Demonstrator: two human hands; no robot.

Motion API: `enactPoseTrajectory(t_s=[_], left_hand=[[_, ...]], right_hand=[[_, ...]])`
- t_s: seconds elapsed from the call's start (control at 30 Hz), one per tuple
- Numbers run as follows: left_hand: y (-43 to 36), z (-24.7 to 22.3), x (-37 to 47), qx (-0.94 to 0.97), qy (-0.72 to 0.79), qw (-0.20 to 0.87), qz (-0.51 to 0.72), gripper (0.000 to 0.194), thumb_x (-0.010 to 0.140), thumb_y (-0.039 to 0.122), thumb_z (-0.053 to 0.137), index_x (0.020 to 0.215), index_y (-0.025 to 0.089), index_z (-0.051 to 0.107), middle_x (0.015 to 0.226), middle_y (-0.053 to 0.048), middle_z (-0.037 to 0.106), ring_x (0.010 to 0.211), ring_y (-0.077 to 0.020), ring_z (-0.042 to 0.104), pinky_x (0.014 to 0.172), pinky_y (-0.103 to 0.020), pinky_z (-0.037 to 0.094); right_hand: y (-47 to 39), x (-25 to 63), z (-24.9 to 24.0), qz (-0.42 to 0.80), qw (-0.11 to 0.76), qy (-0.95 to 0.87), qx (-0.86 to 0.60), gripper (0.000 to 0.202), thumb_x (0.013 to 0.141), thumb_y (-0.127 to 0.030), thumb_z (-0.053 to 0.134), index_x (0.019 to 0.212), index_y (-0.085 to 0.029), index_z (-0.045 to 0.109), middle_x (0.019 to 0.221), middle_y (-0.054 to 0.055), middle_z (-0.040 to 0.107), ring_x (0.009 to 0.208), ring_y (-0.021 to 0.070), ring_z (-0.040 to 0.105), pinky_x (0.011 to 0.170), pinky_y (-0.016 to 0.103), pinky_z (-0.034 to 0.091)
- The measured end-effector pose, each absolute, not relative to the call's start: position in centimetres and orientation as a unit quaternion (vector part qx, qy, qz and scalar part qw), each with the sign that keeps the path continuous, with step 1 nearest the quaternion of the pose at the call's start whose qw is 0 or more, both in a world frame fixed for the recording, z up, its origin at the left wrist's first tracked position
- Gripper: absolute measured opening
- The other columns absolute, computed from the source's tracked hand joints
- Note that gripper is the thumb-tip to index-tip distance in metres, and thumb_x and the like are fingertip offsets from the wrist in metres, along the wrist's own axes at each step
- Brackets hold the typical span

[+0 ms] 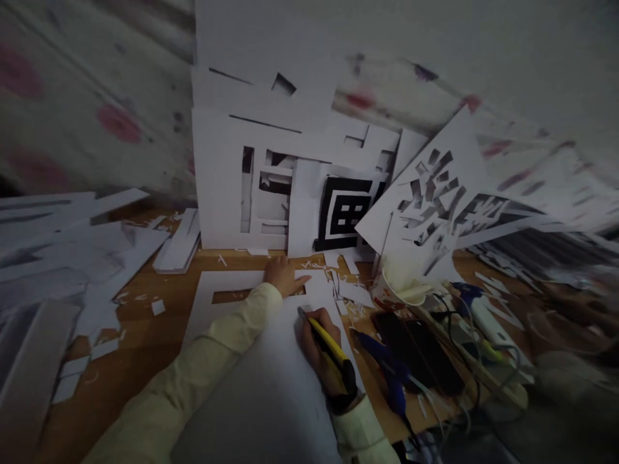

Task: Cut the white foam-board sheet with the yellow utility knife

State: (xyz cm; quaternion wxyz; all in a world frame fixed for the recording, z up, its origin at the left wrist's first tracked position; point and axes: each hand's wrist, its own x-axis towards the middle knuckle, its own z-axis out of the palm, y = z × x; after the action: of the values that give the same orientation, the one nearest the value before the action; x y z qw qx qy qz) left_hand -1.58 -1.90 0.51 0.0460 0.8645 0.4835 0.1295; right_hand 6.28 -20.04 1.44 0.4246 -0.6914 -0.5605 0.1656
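A large white board point(242, 393) lies flat on the wooden table, with a long slot cut through it near its far edge. My left hand point(282, 277) rests on the far part of this board, fingers stretched out beside the slot and partly covering it. In my right hand point(319, 341) is a yellow and black utility knife point(333, 348), held like a pen. Its tip points up and left, close to the board's surface just below the slot; whether it touches I cannot tell. Paper scraps point(355, 293) lie along the board's right edge.
Cut-out white sheets point(217, 174) stand upright behind the board, one bearing a black character point(348, 212). At right are a paper cup point(394, 290), a blue glue gun point(387, 361), dark phone-like slabs point(430, 354) and cables. White offcuts point(111, 258) pile up at left.
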Motion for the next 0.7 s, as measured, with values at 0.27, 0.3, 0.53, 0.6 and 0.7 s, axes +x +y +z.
enactPoseTrajectory(t_s=[0.27, 0.3, 0.53, 0.6, 0.7], left_hand=[[-1.1, 0.4, -1.9, 0.888, 0.436, 0.086, 0.116, 0.072, 0.087, 0.073, 0.039, 0.094, 0.011, 0.076, 0.097, -0.018, 0.073, 0.091, -0.031, 0.068, 0.075, -0.037, 0.047], [-1.1, 0.2, -1.9, 0.887, 0.437, 0.088, 0.121, 0.071, 0.087, 0.072, 0.039, 0.093, 0.011, 0.076, 0.096, -0.018, 0.073, 0.09, -0.0311, 0.068, 0.074, -0.037, 0.047], [-0.7, -0.1, -1.3, 0.865, 0.465, 0.119, 0.146, 0.056, 0.095, 0.049, 0.036, 0.089, 0.011, 0.077, 0.09, -0.018, 0.074, 0.089, -0.0303, 0.068, 0.072, -0.037, 0.045], [-0.8, -0.1, -1.3, 0.863, 0.462, 0.132, 0.155, 0.053, 0.095, 0.047, 0.038, 0.091, 0.011, 0.077, 0.092, -0.019, 0.074, 0.09, -0.0312, 0.068, 0.072, -0.038, 0.045], [-0.8, 0.0, -1.4, 0.858, 0.468, 0.142, 0.155, 0.053, 0.095, 0.047, 0.039, 0.09, 0.01, 0.077, 0.092, -0.02, 0.073, 0.09, -0.0323, 0.067, 0.072, -0.039, 0.044]], right_hand=[[-20.0, 5.6, 3.0, 0.117, 0.358, -0.576, -0.726, 0.016, 0.09, -0.037, 0.051, 0.088, -0.023, 0.056, 0.08, 0.0, 0.062, 0.073, 0.0162, 0.06, 0.064, 0.026, 0.046], [-19.8, 5.7, 3.2, 0.117, 0.349, -0.582, -0.725, 0.016, 0.091, -0.037, 0.05, 0.085, -0.023, 0.055, 0.076, -0.001, 0.061, 0.069, 0.0149, 0.059, 0.063, 0.025, 0.046], [-19.7, 5.8, 4.6, 0.124, 0.278, -0.6, -0.74, 0.017, 0.093, -0.033, 0.051, 0.08, -0.022, 0.054, 0.064, -0.004, 0.057, 0.055, 0.0111, 0.054, 0.051, 0.021, 0.038], [-20.1, 5.5, 5.0, 0.11, 0.272, -0.598, -0.746, 0.016, 0.092, -0.033, 0.053, 0.081, -0.022, 0.057, 0.06, -0.004, 0.055, 0.051, 0.0112, 0.052, 0.049, 0.021, 0.036], [-20.6, 5.4, 5.0, 0.125, 0.286, -0.582, -0.751, 0.017, 0.091, -0.034, 0.052, 0.08, -0.022, 0.056, 0.058, -0.004, 0.054, 0.05, 0.0115, 0.05, 0.048, 0.022, 0.036]])
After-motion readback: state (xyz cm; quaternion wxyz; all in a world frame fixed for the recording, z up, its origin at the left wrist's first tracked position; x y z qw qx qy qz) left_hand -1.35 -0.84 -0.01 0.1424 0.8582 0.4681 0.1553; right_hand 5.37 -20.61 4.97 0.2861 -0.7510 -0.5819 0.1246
